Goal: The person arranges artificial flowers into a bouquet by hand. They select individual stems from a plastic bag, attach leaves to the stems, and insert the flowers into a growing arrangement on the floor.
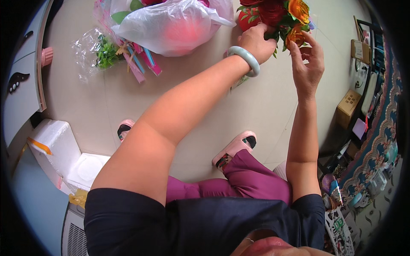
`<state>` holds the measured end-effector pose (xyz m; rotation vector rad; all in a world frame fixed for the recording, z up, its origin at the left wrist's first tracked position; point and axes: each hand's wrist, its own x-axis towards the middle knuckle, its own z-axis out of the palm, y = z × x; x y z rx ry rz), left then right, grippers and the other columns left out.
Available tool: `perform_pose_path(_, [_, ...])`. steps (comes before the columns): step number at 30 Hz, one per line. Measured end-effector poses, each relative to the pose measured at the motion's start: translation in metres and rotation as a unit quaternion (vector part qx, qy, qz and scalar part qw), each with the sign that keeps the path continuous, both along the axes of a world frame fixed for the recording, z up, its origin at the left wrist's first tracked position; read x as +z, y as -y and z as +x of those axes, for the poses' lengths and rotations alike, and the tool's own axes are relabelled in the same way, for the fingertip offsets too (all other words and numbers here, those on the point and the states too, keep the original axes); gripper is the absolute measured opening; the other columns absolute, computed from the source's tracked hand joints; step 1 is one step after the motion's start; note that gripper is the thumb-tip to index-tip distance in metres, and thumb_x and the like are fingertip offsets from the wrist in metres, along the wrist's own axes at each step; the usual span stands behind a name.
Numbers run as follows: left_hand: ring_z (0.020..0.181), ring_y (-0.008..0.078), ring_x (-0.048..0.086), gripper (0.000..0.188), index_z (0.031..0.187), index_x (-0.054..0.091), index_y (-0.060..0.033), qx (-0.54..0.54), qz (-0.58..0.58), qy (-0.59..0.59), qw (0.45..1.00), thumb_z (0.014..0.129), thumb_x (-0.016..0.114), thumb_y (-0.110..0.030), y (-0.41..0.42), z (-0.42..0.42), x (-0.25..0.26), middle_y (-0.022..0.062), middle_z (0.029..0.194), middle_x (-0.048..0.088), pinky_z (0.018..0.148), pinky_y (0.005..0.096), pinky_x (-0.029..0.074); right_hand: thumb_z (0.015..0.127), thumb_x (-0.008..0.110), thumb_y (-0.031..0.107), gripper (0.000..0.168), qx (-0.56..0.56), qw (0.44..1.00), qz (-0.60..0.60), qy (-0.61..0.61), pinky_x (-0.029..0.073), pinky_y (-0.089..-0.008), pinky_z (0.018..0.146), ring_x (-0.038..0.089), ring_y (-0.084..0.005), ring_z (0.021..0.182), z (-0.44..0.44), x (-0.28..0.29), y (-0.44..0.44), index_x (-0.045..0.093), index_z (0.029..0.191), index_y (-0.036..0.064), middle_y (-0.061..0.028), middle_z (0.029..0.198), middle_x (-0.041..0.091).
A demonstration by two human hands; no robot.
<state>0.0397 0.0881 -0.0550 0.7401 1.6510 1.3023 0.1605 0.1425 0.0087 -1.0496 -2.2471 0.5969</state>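
Observation:
At the top right is a bunch of artificial flowers (272,12), dark red and orange, with green leaves. My left hand (258,44), a pale bangle on its wrist, reaches into the bunch's lower left side; its fingertips are partly hidden among the leaves, so its grip cannot be made out. The thumb and forefinger of my right hand (307,60) pinch the petals of the lower orange flower (295,36). A small green sprig (240,82) shows below my left wrist. Left of the flowers lies a translucent plastic bag (173,28) with pink and red things inside.
Ribbon-like strips (139,60) and green artificial leaves (107,52) in clear wrap lie by the bag on the tiled floor. White foam boxes (57,144) stand at the left near a cabinet (22,70). A cardboard box (347,107) and a cluttered shelf are at the right.

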Motion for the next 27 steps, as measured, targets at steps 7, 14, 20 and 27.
perform_pose_path(7, [0.091, 0.0289, 0.060, 0.039, 0.100, 0.063, -0.0035, -0.025, -0.025, 0.075, 0.997, 0.071, 0.057, -0.028, -0.005, -0.013, -0.013, 0.0154, 0.094, 0.064, 0.083, 0.0353, 0.045, 0.077, 0.066, 0.005, 0.034, 0.011, 0.999, -0.033, -0.024, 0.047, -0.0214, 0.060, 0.058, -0.0097, 0.072, -0.001, -0.001, 0.003, 0.057, 0.110, 0.007, -0.0053, 0.096, 0.058])
perform_pose_path(14, [0.084, 0.0121, 0.057, 0.031, 0.099, 0.064, -0.0018, -0.045, 0.017, 0.146, 0.988, 0.076, 0.066, -0.023, -0.008, -0.020, -0.004, 0.0068, 0.091, 0.065, 0.078, 0.0254, 0.043, 0.077, 0.065, 0.005, 0.040, 0.038, 0.996, 0.063, 0.043, 0.050, -0.0260, 0.068, 0.059, -0.0156, 0.083, -0.002, -0.001, 0.005, 0.056, 0.115, 0.008, -0.0088, 0.103, 0.056])
perform_pose_path(20, [0.090, 0.0110, 0.054, 0.031, 0.102, 0.063, -0.0019, -0.048, 0.024, 0.222, 0.973, 0.077, 0.067, -0.021, -0.004, -0.028, 0.003, 0.0040, 0.096, 0.063, 0.082, 0.0252, 0.040, 0.078, 0.065, 0.006, 0.045, 0.039, 0.995, 0.069, 0.067, 0.051, -0.0289, 0.071, 0.058, -0.0197, 0.088, -0.001, -0.004, 0.007, 0.052, 0.121, 0.007, -0.0109, 0.107, 0.055])
perform_pose_path(27, [0.080, 0.0152, 0.053, 0.033, 0.104, 0.057, -0.0094, -0.010, 0.030, 0.437, 0.899, 0.079, 0.066, -0.028, 0.013, -0.046, 0.006, -0.0002, 0.093, 0.057, 0.072, 0.0301, 0.041, 0.076, 0.066, 0.004, 0.053, 0.040, 0.998, 0.054, 0.007, 0.047, -0.0268, 0.066, 0.053, -0.0157, 0.079, 0.003, 0.007, 0.016, 0.045, 0.124, 0.003, -0.0106, 0.111, 0.053])
